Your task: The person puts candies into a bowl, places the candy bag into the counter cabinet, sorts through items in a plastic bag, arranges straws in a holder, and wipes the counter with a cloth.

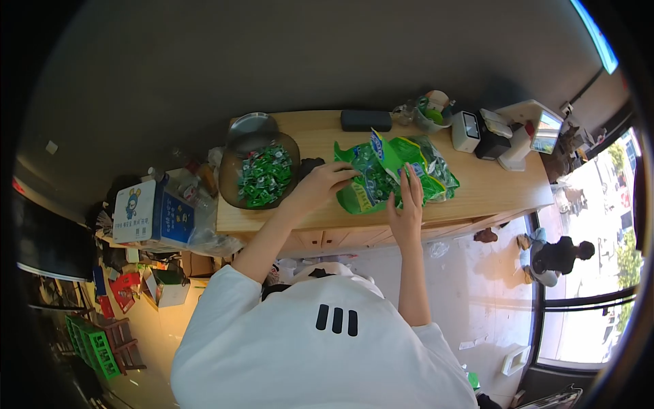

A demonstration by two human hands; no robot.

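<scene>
A green plastic bag with printed labels lies on the wooden counter, its top gaping and small green-wrapped pieces showing inside. My left hand pinches the bag's left edge between thumb and fingers. On the bag's right side rests my right hand, fingers stretched out and the thumb apart. Behind and to the right, another green bag with clear parts touches the first. Left of my left hand, a dark translucent bowl holds a heap of small green-wrapped pieces.
The wooden counter runs along the wall. A dark oblong case, a filled tub, a white device and a screen terminal stand at its back. A blue-white box is at left. A person is near the glass door.
</scene>
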